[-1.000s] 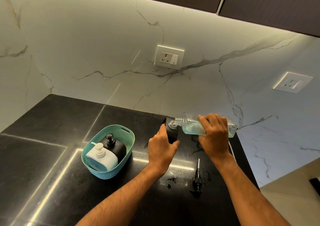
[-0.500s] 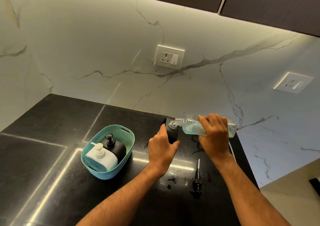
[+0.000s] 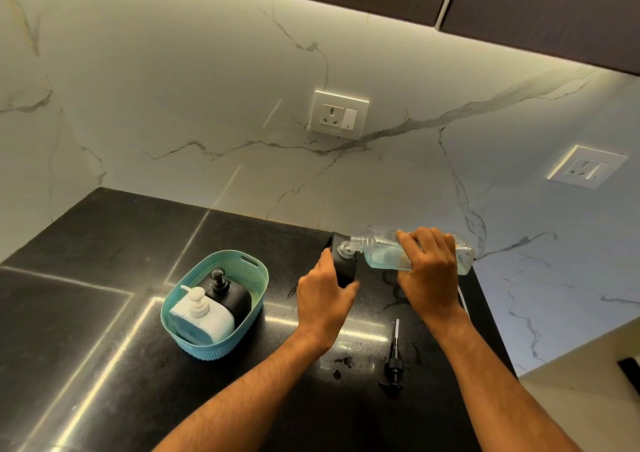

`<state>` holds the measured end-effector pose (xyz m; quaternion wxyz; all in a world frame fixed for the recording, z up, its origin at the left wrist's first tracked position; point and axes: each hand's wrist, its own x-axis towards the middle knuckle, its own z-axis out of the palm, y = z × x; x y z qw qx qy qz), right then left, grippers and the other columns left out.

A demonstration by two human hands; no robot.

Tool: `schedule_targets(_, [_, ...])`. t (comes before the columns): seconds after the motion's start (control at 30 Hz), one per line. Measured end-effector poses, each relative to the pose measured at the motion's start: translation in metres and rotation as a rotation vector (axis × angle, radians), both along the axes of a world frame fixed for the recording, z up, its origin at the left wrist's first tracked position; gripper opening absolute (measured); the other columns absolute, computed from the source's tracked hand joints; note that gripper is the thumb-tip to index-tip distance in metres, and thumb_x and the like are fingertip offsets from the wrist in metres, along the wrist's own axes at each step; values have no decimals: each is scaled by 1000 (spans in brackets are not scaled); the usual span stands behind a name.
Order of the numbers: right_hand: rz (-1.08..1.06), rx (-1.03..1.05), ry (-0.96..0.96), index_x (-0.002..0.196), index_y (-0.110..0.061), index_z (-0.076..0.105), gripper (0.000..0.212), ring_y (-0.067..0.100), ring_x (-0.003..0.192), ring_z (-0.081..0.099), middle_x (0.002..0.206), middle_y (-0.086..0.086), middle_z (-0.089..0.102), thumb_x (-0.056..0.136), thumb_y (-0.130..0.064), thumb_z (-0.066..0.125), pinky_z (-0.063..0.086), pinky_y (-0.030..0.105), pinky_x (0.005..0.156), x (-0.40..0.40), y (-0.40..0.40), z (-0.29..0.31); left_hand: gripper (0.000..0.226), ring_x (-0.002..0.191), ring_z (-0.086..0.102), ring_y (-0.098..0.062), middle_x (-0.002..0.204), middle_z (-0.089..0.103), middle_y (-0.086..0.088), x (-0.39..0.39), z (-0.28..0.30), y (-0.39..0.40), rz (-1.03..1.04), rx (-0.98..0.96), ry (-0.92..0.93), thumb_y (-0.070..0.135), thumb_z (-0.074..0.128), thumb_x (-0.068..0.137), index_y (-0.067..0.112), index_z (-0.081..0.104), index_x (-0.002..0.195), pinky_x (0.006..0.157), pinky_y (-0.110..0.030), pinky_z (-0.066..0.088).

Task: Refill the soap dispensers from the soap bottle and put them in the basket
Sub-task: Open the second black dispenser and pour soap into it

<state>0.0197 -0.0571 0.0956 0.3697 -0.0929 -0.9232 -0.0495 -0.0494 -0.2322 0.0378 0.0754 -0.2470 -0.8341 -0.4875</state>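
My left hand (image 3: 323,301) grips a black soap dispenser (image 3: 343,264) standing on the black counter, its top uncapped. My right hand (image 3: 429,271) holds a clear soap bottle (image 3: 381,252) tipped nearly flat, its open neck over the dispenser's opening; pale bluish liquid lies inside. The dispenser's black pump head (image 3: 393,368) lies loose on the counter near my right forearm. A teal basket (image 3: 256,273) to the left holds a white dispenser (image 3: 204,316) and another black dispenser (image 3: 230,295), both with pumps on.
The black counter (image 3: 86,278) ends at a marble wall behind and drops off at its right edge (image 3: 491,320). Small wet spots (image 3: 343,363) lie by the pump head. Wall sockets (image 3: 337,115) sit above; dark cabinets hang overhead.
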Motion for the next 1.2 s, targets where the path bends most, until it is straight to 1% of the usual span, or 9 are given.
schedule_targets(0.17, [0,2,-1,109,-3,71,57,28,95,54,100,13,66,57,-3,94,48,38,78,0,0,0,51,88,71,-13,105,73,1,0,0,0,3,-2,2,30,81,82,17,55,124,74,-22,60])
schedule_targets(0.43, [6,9,4,107,-2,71,54,31,93,58,98,13,65,58,1,91,48,39,76,0,-1,1,51,88,71,-13,105,73,1,0,0,0,-3,-1,0,30,82,81,16,55,123,73,-18,58])
schedule_targets(0.67, [8,10,8,107,-3,71,54,27,94,53,98,13,65,57,3,91,50,40,75,0,-1,1,49,86,71,-13,103,72,2,0,0,1,0,-2,-3,30,81,81,17,56,122,72,-20,59])
schedule_targets(0.73, [2,12,4,107,-3,71,55,28,94,54,98,13,65,56,2,91,48,39,76,0,-1,1,49,86,71,-13,102,72,2,0,1,0,0,-3,-3,30,80,82,17,55,121,72,-22,60])
schedule_targets(0.87, [-4,16,-3,107,-2,71,54,30,92,57,98,13,65,56,1,92,47,38,77,-1,-2,1,49,88,71,-13,104,73,1,-1,0,0,-7,0,-3,30,81,82,17,55,122,74,-20,59])
schedule_targets(1.2, [-6,6,-12,107,-3,71,55,29,93,57,99,13,66,57,-1,92,47,38,78,-3,-1,0,51,89,71,-14,106,72,0,-1,-1,0,-11,4,-5,29,82,82,16,55,124,75,-22,61])
